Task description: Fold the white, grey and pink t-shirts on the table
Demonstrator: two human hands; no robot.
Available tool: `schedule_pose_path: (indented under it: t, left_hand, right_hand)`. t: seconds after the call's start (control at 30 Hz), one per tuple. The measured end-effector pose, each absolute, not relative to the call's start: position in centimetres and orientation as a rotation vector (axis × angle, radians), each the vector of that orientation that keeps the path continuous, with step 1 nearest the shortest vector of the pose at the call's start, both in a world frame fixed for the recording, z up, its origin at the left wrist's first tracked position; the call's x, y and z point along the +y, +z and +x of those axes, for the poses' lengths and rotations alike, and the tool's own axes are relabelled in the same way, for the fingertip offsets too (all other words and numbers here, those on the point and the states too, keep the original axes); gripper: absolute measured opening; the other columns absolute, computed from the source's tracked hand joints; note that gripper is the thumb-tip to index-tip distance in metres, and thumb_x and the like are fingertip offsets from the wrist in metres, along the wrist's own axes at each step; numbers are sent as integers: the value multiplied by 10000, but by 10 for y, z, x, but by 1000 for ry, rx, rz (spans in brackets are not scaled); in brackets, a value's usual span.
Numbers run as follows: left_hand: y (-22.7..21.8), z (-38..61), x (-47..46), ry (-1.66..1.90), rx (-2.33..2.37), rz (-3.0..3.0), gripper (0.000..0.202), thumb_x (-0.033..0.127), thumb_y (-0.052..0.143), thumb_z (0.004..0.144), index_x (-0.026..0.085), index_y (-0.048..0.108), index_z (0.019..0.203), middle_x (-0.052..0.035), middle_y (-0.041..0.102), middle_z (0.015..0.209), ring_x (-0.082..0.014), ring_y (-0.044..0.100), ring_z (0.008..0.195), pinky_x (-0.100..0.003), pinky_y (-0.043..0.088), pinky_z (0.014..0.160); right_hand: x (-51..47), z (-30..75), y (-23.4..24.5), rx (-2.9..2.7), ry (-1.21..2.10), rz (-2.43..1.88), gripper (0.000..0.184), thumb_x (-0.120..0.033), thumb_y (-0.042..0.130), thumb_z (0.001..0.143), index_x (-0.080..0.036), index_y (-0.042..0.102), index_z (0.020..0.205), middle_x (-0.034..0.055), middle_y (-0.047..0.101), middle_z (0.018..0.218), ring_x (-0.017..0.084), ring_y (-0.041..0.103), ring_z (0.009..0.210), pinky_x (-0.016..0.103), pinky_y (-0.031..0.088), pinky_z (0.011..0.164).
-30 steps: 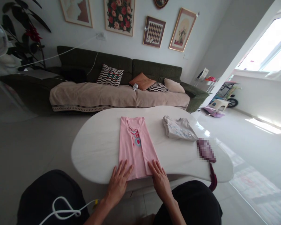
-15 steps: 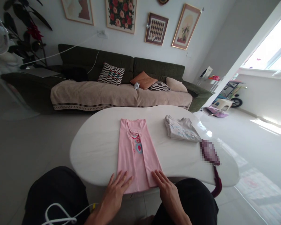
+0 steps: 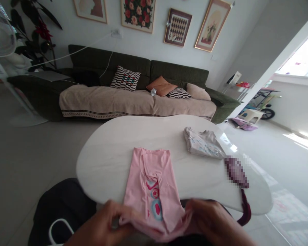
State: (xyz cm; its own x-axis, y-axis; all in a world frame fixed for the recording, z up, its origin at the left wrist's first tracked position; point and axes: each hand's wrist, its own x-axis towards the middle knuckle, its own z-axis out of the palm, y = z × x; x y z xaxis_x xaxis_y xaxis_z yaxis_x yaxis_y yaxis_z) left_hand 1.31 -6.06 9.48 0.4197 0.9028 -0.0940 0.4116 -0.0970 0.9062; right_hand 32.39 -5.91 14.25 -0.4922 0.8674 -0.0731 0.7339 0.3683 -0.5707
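A pink shirt (image 3: 154,164) with its sides folded inward lies on the white oval table (image 3: 102,153); a red and blue print shows in the gap between the folds. Its near end hangs over the table's front edge, lifted by both hands. My left hand (image 3: 113,222) is closed on the near left corner, thumb and fingers pinching the cloth. Opposite it, my right hand (image 3: 207,218) grips the near right corner, a little smeared by motion. The cloth sags between the two hands.
A folded grey shirt (image 3: 204,143) lies on the table's right side, beside a blurred-out purple item (image 3: 236,171) with a dark red strap (image 3: 245,208) hanging over the edge. A green sofa (image 3: 179,71) with cushions stands behind. A fan (image 3: 2,37) is at the left.
Both hands, flat on the shirt before, now pinch its near corners and lift them. The shirt has slid toward me, its near end past the table edge.
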Motion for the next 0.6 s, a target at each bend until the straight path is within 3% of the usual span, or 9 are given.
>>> schedule_pose_path:
  t: [0.07,0.13,0.27,0.43,0.6]
  left_hand:
    - [104,25,-10,756,1108,1413,300,424,601,703,141,668,776,-16,663,696,-175,606,690,-240,474,630]
    - [96,37,46,965,1054,1151,280,384,658,661,140,652,799,-13,663,712,-172,612,722,-241,472,657]
    - [47,49,129,964,1144,820,205,284,700,603,132,635,725,-37,658,639,-173,618,629,-277,483,629]
    - [-3,49,153,974,1204,794,185,271,690,598,133,622,700,-36,656,614,-175,620,628,-275,477,613]
    - [-11,47,153,1018,1195,815,344,388,685,602,145,614,836,-35,673,718,-184,625,721,-278,470,664]
  right_hand:
    - [-7,323,155,-2222,819,-1388,171,-152,459,732,-189,593,831,-2,618,729,120,546,656,184,388,578]
    - [51,319,144,-2090,878,-1333,149,-195,533,666,-156,593,796,6,597,714,127,522,663,192,372,567]
    - [138,307,75,-1606,1119,-1569,221,-277,557,604,-134,589,769,-14,546,610,106,474,559,198,345,511]
    - [158,306,2,-1535,1127,-1619,273,-303,493,609,-115,597,777,10,556,609,127,485,563,223,358,515]
    - [159,316,-8,-1571,987,-1570,257,-342,472,648,-158,562,803,-6,544,685,132,482,671,212,357,577]
